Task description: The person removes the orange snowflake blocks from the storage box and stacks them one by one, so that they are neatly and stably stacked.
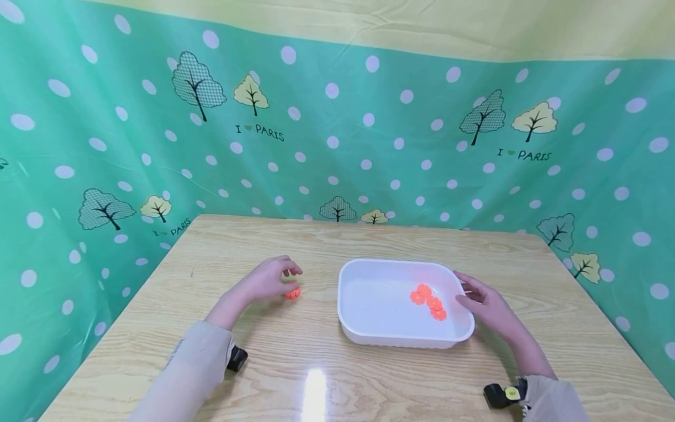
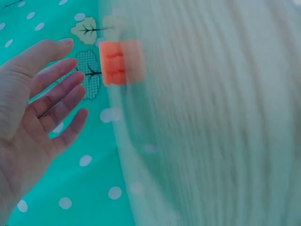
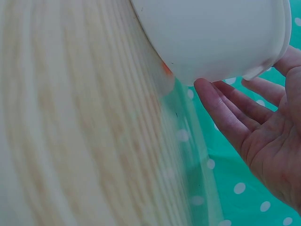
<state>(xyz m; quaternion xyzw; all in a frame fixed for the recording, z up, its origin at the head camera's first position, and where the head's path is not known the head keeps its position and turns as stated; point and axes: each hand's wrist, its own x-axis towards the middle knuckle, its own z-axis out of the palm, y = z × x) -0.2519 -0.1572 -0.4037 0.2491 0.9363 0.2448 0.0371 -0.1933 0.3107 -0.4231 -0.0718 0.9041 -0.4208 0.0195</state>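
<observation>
My left hand (image 1: pixel 269 279) hovers by a small orange scalloped piece (image 1: pixel 293 292) on the table, its fingers loosely bent. In the left wrist view a gap separates the fingers from this ridged orange piece (image 2: pixel 113 63), and nothing is held. On the right, my right hand (image 1: pixel 489 306) holds the right end of a white plastic container (image 1: pixel 406 341), the thumb over its rim and the fingers along the outer wall. The right wrist view has the fingertips (image 3: pixel 203 87) against the container's side. Several orange flower-shaped pieces (image 1: pixel 428 300) lie inside, towards its right end.
The light wooden table (image 1: pixel 295 340) carries a bright glare spot near the front. Behind it hangs a green dotted cloth (image 1: pixel 337 158) with printed trees. A black wrist camera (image 1: pixel 237 358) sits by the left sleeve, another black camera (image 1: pixel 501 395) by the right one.
</observation>
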